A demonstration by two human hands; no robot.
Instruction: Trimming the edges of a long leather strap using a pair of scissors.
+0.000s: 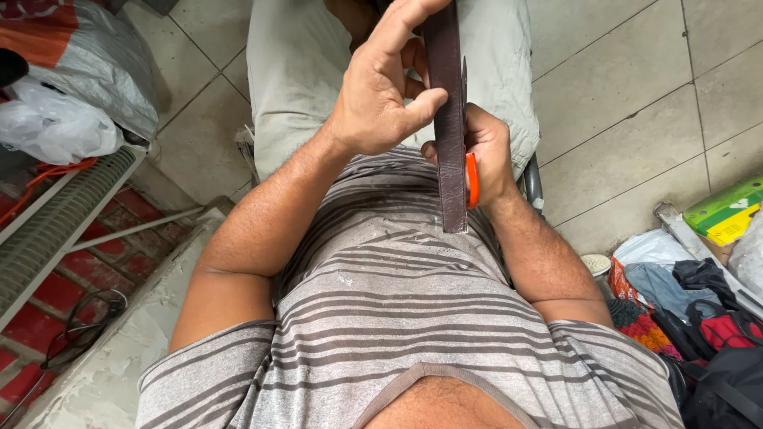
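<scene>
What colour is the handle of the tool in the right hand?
Bright orange: the tool handle shows beside the dark brown leather strap, clearest in the head view.

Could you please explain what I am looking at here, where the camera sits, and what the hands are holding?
There is no machine here: the one picture comes from a camera worn on a person's head, looking straight down their striped grey shirt to their lap and a tiled floor. The left hand pinches a dark brown leather strap between thumb and fingers, holding it up lengthwise. The right hand, behind the strap, grips a tool with an orange handle; what kind of tool it is cannot be told, as most of it is hidden. Around the person lie white plastic bags on the left, and a green and yellow box with bundled cloth and dark bags on the right.
</scene>
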